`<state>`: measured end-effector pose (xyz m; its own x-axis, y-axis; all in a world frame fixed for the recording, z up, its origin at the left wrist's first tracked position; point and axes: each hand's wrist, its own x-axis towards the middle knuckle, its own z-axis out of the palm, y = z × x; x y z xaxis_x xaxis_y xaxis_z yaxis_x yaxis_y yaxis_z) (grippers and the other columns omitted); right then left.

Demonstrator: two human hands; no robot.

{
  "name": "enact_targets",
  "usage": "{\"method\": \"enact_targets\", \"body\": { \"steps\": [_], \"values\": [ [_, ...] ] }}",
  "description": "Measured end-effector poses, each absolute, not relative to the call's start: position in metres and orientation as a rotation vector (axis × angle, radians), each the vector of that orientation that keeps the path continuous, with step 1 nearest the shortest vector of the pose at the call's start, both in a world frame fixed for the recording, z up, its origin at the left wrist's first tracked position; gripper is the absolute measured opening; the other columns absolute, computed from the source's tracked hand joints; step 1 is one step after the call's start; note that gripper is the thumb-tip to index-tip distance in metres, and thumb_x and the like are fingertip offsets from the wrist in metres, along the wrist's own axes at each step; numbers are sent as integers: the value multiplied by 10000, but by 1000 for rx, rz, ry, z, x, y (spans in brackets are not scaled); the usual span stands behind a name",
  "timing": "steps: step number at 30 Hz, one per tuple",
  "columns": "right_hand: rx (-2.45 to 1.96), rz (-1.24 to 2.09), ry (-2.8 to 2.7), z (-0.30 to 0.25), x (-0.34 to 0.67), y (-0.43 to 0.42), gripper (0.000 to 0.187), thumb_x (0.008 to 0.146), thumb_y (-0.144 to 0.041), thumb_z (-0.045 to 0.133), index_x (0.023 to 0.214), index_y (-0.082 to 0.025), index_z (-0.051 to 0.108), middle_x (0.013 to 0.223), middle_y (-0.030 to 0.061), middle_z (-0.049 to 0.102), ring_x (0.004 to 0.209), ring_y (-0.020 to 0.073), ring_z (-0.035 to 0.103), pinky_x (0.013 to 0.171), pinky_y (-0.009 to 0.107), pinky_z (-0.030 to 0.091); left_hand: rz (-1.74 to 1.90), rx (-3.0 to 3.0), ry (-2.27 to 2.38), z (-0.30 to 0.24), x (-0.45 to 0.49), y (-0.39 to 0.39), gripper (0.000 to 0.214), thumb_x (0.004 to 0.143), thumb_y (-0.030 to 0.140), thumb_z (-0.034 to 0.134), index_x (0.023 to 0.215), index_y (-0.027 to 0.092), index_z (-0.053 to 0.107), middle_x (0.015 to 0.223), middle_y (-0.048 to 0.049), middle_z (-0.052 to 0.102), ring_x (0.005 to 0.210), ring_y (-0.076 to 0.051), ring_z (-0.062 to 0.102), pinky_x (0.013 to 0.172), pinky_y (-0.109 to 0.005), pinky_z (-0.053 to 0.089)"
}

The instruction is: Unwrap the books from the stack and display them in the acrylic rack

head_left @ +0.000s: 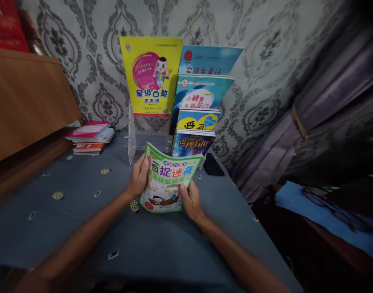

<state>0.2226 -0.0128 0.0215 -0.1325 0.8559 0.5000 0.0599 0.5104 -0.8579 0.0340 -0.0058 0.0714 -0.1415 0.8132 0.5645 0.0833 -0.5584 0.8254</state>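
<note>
Both hands hold a green picture book (pixel 166 183) with a cartoon cover, tilted up above the grey tabletop (pixel 82 228). My left hand (pixel 139 177) grips its left edge with the thumb on the cover. My right hand (pixel 190 199) grips the lower right edge, fingers curled round it. Just behind the book stands a clear tiered display rack (pixel 137 140). The rack holds a yellow book (pixel 151 75) at the left and several blue books (pixel 198 97) stepped down at the right, the lowest (pixel 192 142) right behind the held book.
A stack of thin books (pixel 90 137) lies at the table's back left beside a wooden cabinet (pixel 24 101). A black phone (pixel 213 165) lies right of the rack. Small round and square stickers dot the tabletop. Purple curtains (pixel 320 122) and a blue cloth (pixel 323 215) are at the right.
</note>
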Motion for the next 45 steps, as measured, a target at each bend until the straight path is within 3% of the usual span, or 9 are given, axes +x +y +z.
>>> {"method": "enact_targets", "body": {
  "steps": [11,14,20,23,29,34,38,42,45],
  "values": [
    [-793,823,-1602,21,225,-13,507,933,-633,471,1168,-215,637,1044,93,749,993,269,688,874,409,566,1640,1614,1198,31,33,-17,602,914,669,445,1279,204,563,1292,-105,649,1274,-262,542,1077,-401,435],
    [-770,1019,-1512,26,221,-18,533,907,-665,506,1143,-215,665,1082,87,745,1018,274,690,906,429,569,1578,1507,1165,36,28,-12,557,892,648,511,1229,212,591,1204,-90,691,1153,-253,616,998,-382,493],
    [-673,1499,-1358,24,204,-40,566,830,-649,648,1222,-241,672,1142,69,740,1066,288,689,1021,512,525,1110,1290,1047,48,7,3,451,819,577,662,1069,202,661,921,-64,739,765,-198,684,643,-277,539],
    [-687,1644,-1225,20,200,-42,621,763,-640,726,1238,-243,665,1173,74,733,1101,299,682,1052,530,504,969,1404,1168,39,4,5,432,839,564,644,1073,201,643,899,-53,717,749,-183,662,621,-264,519],
    [-711,1792,-946,18,198,-29,623,696,-604,784,1169,-211,681,1111,90,752,1041,313,709,923,479,583,916,1799,1417,24,10,5,531,879,541,562,1277,192,513,1001,-61,687,879,-227,650,778,-346,512],
    [-875,1898,-957,17,198,-25,569,786,-589,721,1192,-198,642,966,75,767,831,250,737,666,374,622,823,2111,1496,30,9,3,411,894,492,508,1133,175,613,1139,-110,637,1088,-282,589,973,-433,449],
    [-900,1961,-984,18,201,-24,510,867,-605,631,1160,-188,638,837,54,749,652,184,698,525,289,581,703,2214,1420,48,19,-12,390,912,499,507,1104,191,647,1126,-97,642,1067,-271,594,961,-421,453],
    [-840,2025,-1016,21,203,-25,534,830,-631,662,1144,-199,655,863,51,748,658,181,693,523,280,574,550,2211,1262,64,38,-33,423,898,521,544,1162,200,618,1126,-85,671,986,-245,623,886,-384,485],
    [-807,1976,-968,21,201,-27,519,752,-562,770,1116,-201,687,966,51,754,819,194,711,655,274,592,406,2310,1332,66,50,-45,387,851,495,607,1069,176,636,1071,-98,676,949,-261,623,846,-391,486]
  ]
}}
